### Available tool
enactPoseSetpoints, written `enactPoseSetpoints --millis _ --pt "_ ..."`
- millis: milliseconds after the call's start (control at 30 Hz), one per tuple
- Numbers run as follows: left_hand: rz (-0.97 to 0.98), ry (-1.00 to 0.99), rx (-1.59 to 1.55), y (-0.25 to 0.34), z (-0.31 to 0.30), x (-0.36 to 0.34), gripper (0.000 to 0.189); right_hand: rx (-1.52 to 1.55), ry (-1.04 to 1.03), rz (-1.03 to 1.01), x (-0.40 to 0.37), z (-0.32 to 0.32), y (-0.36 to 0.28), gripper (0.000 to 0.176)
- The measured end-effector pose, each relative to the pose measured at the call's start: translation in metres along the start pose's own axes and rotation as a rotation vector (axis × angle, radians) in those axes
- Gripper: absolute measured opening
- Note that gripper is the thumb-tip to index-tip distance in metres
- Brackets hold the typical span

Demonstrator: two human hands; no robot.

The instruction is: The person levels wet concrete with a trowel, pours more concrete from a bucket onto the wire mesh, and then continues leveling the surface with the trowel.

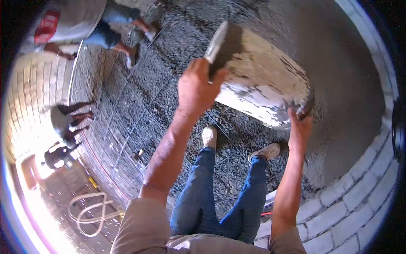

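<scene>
A white bucket (266,72), smeared with grey cement, is tilted on its side in front of me above the ground. My left hand (198,86) is closed on its rim at the left end. At the opposite end, my right hand (299,129) grips the base edge, thumb on top. The bucket's inside faces away, so its contents are hidden. Beneath it lies dark gravel (169,95) crossed by thin metal bars. Smooth wet concrete (342,97) spreads to the right of the bucket.
A low block wall (359,199) curves along the right and bottom. One person (78,21) stands at upper left; other people (65,122) are farther left. A pale coiled hose (91,216) lies at lower left. My shoes (209,136) stand on the gravel among the bars.
</scene>
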State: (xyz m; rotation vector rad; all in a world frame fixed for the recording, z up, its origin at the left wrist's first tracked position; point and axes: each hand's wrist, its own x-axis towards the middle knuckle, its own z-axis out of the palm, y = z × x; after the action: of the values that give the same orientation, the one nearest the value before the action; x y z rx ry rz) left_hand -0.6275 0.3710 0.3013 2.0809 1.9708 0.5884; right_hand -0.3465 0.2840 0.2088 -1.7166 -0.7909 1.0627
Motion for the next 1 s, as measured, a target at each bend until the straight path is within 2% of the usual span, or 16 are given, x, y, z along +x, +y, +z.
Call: enactPoseSetpoints --millis 100,167,233,300,367,500,567,667,700,733,767,800,867,900,933,1000 --pt "-0.256 0.012 -0.001 -0.13 -0.023 0.019 0.045 -0.092 -0.218 0.02 0.007 0.089 -0.066 0.066" --pt "-0.43 -0.117 0.06 -0.225 -0.027 0.018 0.054 -0.024 -0.219 0.022 0.02 0.15 -0.088 0.069" --pt "-0.479 -0.067 0.077 -0.305 -0.027 -0.025 0.061 0.319 -0.271 0.154 0.028 0.213 -0.112 0.034" --pt "-0.585 -0.19 0.075 -0.339 -0.051 -0.087 0.064 0.475 -0.408 0.273 0.036 0.28 -0.102 0.033" --pt "-0.67 -0.302 0.042 -0.395 -0.039 -0.191 0.063 0.182 -0.558 0.251 0.028 0.355 -0.055 0.034" --pt "-0.846 -0.503 -0.049 -0.391 -0.063 -0.418 0.052 0.306 -0.764 0.223 -0.06 0.463 -0.093 0.033" --pt "-1.139 -0.643 -0.207 -0.376 -0.073 -0.511 0.046 0.161 -0.843 0.178 -0.069 0.503 -0.108 0.03" --pt "-1.12 -0.643 -0.134 -0.344 -0.058 -0.669 0.042 0.021 -0.855 0.081 -0.075 0.553 -0.133 0.024" --pt "-1.014 -0.773 -0.119 -0.329 -0.056 -0.706 0.041 -0.059 -0.858 0.044 -0.07 0.564 -0.137 0.022" --pt "-1.422 -0.713 -0.363 -0.297 -0.095 -0.651 0.042 -0.076 -0.877 0.044 -0.059 0.574 -0.133 0.022" --pt "-1.418 -0.735 -0.383 -0.285 -0.092 -0.656 0.042 -0.102 -0.885 0.116 -0.047 0.585 -0.129 0.023" --pt "-1.294 -0.683 -0.331 -0.273 -0.094 -0.666 0.042 -0.169 -0.887 0.109 -0.046 0.592 -0.123 0.024" --pt "-1.51 -0.706 -0.408 -0.264 -0.094 -0.644 0.042 -0.194 -0.894 0.111 -0.059 0.599 -0.12 0.024" --pt "-1.505 -0.71 -0.362 -0.268 -0.057 -0.691 0.042 -0.118 -0.93 0.088 -0.061 0.599 -0.113 0.021" --pt "-1.488 -0.692 -0.425 -0.268 -0.064 -0.672 0.043 -0.098 -0.855 0.06 -0.072 0.599 -0.116 0.02" --pt "-1.373 -0.746 -0.477 -0.282 -0.064 -0.624 0.044 -0.026 -0.957 -0.026 -0.066 0.599 -0.106 0.016"
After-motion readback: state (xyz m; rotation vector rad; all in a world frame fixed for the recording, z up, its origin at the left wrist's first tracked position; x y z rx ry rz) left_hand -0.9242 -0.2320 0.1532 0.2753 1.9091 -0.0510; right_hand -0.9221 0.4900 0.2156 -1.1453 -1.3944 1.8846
